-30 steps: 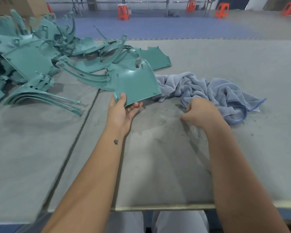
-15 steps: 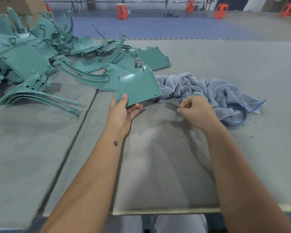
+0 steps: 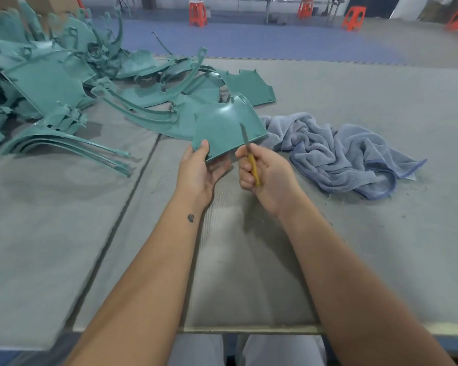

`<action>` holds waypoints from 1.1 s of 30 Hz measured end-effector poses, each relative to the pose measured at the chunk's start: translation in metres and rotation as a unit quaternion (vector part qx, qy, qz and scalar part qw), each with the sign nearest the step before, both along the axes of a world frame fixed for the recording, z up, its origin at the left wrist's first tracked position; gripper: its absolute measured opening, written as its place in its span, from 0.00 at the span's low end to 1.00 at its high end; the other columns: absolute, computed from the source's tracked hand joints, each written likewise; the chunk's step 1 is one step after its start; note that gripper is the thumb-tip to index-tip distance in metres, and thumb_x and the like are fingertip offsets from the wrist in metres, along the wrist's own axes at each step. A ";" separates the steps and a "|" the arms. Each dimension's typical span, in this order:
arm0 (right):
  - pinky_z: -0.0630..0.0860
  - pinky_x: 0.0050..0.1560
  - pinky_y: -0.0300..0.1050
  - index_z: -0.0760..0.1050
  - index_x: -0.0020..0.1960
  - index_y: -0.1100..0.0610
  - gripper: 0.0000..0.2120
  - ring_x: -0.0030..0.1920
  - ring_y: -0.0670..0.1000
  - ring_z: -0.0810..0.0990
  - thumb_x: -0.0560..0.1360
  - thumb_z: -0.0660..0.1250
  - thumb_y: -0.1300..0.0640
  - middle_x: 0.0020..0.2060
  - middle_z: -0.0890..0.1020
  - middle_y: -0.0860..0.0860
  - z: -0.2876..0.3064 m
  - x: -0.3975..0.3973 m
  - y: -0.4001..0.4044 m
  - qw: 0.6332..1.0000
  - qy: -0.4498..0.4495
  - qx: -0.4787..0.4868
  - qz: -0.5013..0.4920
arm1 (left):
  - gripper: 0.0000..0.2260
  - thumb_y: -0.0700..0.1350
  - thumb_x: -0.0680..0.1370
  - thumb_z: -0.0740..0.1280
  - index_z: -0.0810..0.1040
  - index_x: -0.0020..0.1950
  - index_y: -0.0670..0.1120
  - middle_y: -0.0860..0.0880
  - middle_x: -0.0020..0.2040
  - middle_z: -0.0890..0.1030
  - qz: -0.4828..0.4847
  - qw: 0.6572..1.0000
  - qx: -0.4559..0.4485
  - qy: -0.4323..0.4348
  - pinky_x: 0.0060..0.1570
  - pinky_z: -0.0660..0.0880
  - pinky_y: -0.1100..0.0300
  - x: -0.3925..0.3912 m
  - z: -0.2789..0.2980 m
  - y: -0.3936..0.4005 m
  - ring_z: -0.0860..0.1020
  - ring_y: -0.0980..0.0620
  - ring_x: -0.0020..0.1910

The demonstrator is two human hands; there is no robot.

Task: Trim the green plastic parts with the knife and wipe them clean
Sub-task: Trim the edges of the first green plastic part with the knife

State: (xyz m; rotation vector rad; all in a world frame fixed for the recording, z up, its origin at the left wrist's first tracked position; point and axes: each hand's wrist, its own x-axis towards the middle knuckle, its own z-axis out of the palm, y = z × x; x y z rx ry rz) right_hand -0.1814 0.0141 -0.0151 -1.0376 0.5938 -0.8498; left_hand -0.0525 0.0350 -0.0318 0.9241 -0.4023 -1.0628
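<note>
Left hand [image 3: 200, 170] gripped the near corner of a curved green plastic part [image 3: 224, 128], thumb on top, fingers underneath, part tilted up off the bench [image 3: 354, 233]. Right hand [image 3: 265, 175] was clenched around the knife [image 3: 249, 151] by its yellow handle, blade pointing up and away, tip in front of the part's right edge; contact between blade and plastic couldn't be confirmed. Both hands sat close together over the middle of the bench. Pile of other green parts [image 3: 64, 83] covered the far-left area, with curved strips [image 3: 72, 146] lying at its near edge. Crumpled blue-grey towel [image 3: 341, 154] lay on the bench just right of the held part, not touched by either hand. Small shavings were scattered on the grey mat near the towel. Orange stools [image 3: 197, 14] stood on the floor beyond the bench.
</note>
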 end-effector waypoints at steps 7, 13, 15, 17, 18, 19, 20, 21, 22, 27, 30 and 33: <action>0.66 0.24 0.40 0.73 0.45 0.66 0.10 0.22 0.49 0.71 0.82 0.58 0.63 0.30 0.78 0.56 -0.009 0.014 0.012 0.972 0.151 -0.177 -0.027 | 0.07 0.39 0.82 0.59 0.75 0.47 0.42 0.47 0.30 0.80 -0.009 1.000 -0.007 -0.020 0.21 0.71 0.62 0.000 0.001 0.004 0.76 0.52 0.21; 0.62 0.22 0.35 0.72 0.36 0.56 0.15 0.20 0.44 0.64 0.82 0.59 0.61 0.25 0.72 0.55 -0.015 0.015 0.013 0.957 0.167 -0.232 -0.040 | 0.07 0.38 0.82 0.61 0.76 0.46 0.41 0.50 0.29 0.81 0.011 0.999 -0.005 0.032 0.27 0.76 0.63 -0.001 0.005 0.006 0.80 0.55 0.27; 0.62 0.23 0.34 0.71 0.34 0.56 0.17 0.20 0.43 0.64 0.81 0.59 0.61 0.23 0.71 0.53 -0.017 0.016 0.011 0.955 0.180 -0.229 -0.049 | 0.07 0.37 0.82 0.60 0.76 0.46 0.40 0.48 0.31 0.82 0.008 0.999 -0.010 0.045 0.28 0.77 0.62 -0.002 0.005 0.006 0.81 0.53 0.28; 0.62 0.23 0.33 0.71 0.33 0.59 0.18 0.21 0.43 0.64 0.81 0.59 0.61 0.22 0.70 0.50 -0.019 0.017 0.007 0.954 0.190 -0.225 -0.056 | 0.08 0.37 0.82 0.59 0.77 0.47 0.39 0.47 0.33 0.83 0.009 0.999 -0.012 0.052 0.29 0.78 0.60 -0.003 0.006 0.007 0.82 0.52 0.30; 0.62 0.23 0.33 0.71 0.33 0.61 0.17 0.21 0.43 0.64 0.81 0.60 0.61 0.21 0.70 0.49 -0.020 0.018 0.006 0.953 0.192 -0.226 -0.056 | 0.08 0.37 0.82 0.59 0.77 0.48 0.39 0.46 0.34 0.84 0.006 0.998 -0.013 0.053 0.30 0.79 0.60 -0.003 0.006 0.007 0.83 0.51 0.31; 0.61 0.24 0.33 0.72 0.35 0.64 0.17 0.21 0.44 0.64 0.81 0.60 0.61 0.20 0.70 0.48 -0.022 0.018 0.005 0.953 0.192 -0.228 -0.055 | 0.08 0.37 0.82 0.59 0.77 0.49 0.38 0.46 0.35 0.84 0.003 0.999 -0.014 0.052 0.31 0.79 0.59 -0.002 0.005 0.007 0.83 0.51 0.32; 0.61 0.24 0.33 0.72 0.37 0.68 0.16 0.22 0.44 0.64 0.81 0.60 0.61 0.20 0.69 0.47 -0.023 0.018 0.004 0.953 0.190 -0.228 -0.054 | 0.08 0.38 0.82 0.59 0.77 0.50 0.38 0.45 0.37 0.84 -0.001 0.999 -0.013 0.050 0.31 0.80 0.59 -0.003 0.005 0.007 0.83 0.50 0.33; 0.61 0.24 0.34 0.73 0.38 0.70 0.16 0.22 0.44 0.64 0.81 0.60 0.61 0.20 0.69 0.46 -0.024 0.018 0.003 0.954 0.189 -0.227 -0.054 | 0.08 0.38 0.82 0.59 0.77 0.50 0.38 0.45 0.37 0.84 -0.002 0.999 -0.011 0.049 0.32 0.80 0.59 -0.002 0.005 0.008 0.83 0.50 0.34; 0.61 0.25 0.34 0.73 0.39 0.70 0.16 0.22 0.44 0.64 0.81 0.60 0.61 0.20 0.69 0.46 -0.024 0.017 0.003 0.955 0.187 -0.225 -0.055 | 0.08 0.38 0.82 0.59 0.77 0.51 0.38 0.45 0.38 0.84 -0.002 0.999 -0.011 0.047 0.32 0.80 0.59 -0.002 0.004 0.008 0.83 0.50 0.34; 0.61 0.25 0.34 0.73 0.35 0.58 0.16 0.23 0.44 0.64 0.81 0.59 0.60 0.20 0.70 0.45 -0.025 0.016 0.004 0.958 0.177 -0.218 -0.054 | 0.08 0.37 0.82 0.59 0.78 0.52 0.38 0.44 0.41 0.85 0.002 1.000 -0.012 0.018 0.36 0.81 0.57 -0.001 0.002 0.010 0.83 0.48 0.37; 0.62 0.26 0.35 0.73 0.34 0.57 0.16 0.24 0.45 0.65 0.81 0.60 0.60 0.20 0.70 0.45 -0.025 0.017 0.004 0.960 0.173 -0.214 -0.059 | 0.08 0.37 0.82 0.59 0.77 0.50 0.38 0.45 0.40 0.85 0.005 1.000 -0.009 0.019 0.35 0.81 0.57 -0.001 0.002 0.011 0.83 0.48 0.36; 0.63 0.28 0.38 0.74 0.34 0.57 0.16 0.25 0.46 0.66 0.81 0.60 0.59 0.20 0.70 0.45 -0.027 0.017 0.004 0.959 0.172 -0.216 -0.066 | 0.08 0.37 0.82 0.59 0.77 0.52 0.36 0.42 0.43 0.83 0.005 1.000 -0.006 0.018 0.37 0.82 0.55 -0.002 0.003 0.012 0.83 0.47 0.38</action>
